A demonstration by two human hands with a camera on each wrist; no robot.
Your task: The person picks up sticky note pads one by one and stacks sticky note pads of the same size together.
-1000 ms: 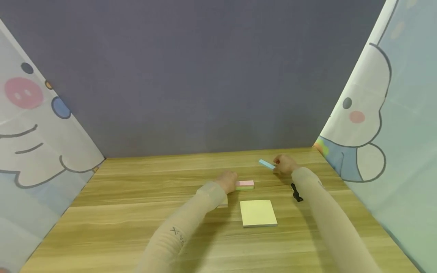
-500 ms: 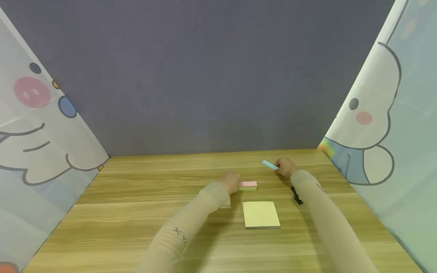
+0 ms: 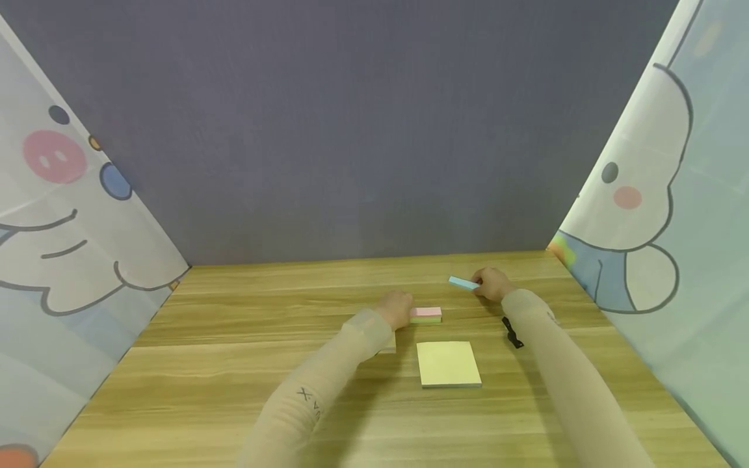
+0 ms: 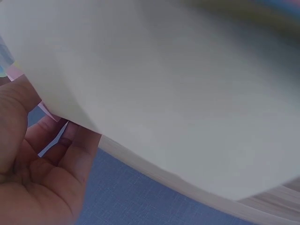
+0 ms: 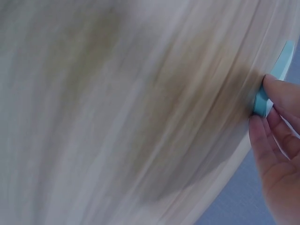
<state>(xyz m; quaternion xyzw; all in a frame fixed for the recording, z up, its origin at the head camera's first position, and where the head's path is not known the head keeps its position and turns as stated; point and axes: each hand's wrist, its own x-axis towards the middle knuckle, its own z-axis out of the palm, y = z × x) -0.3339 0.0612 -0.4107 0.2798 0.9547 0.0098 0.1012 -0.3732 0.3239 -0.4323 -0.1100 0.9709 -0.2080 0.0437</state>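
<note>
In the head view my left hand [image 3: 394,309] grips the left end of a pink sticky-note strip pad [image 3: 427,312], which lies over a green strip pad [image 3: 427,320]. The left wrist view shows thumb and fingertips at a pink edge, mostly behind a large pale sheet or pad [image 4: 154,93]. My right hand [image 3: 493,284] pinches the right end of a light blue strip pad [image 3: 462,283] between thumb and fingers, at the back right of the table. In the right wrist view the blue pad [image 5: 282,61] is near the tabletop.
A square yellow sticky-note pad [image 3: 448,364] lies between the forearms. Another pale pad [image 3: 389,344] is partly hidden under the left wrist. A small black clip-like item [image 3: 512,333] lies beside the right sleeve. A dark panel [image 3: 363,130] closes off the table's back.
The head view has shifted slightly. The blue strip pad has turned a little flatter across the view, and my right fingers have closed on its end. My left hand keeps its place by the pink pad.
</note>
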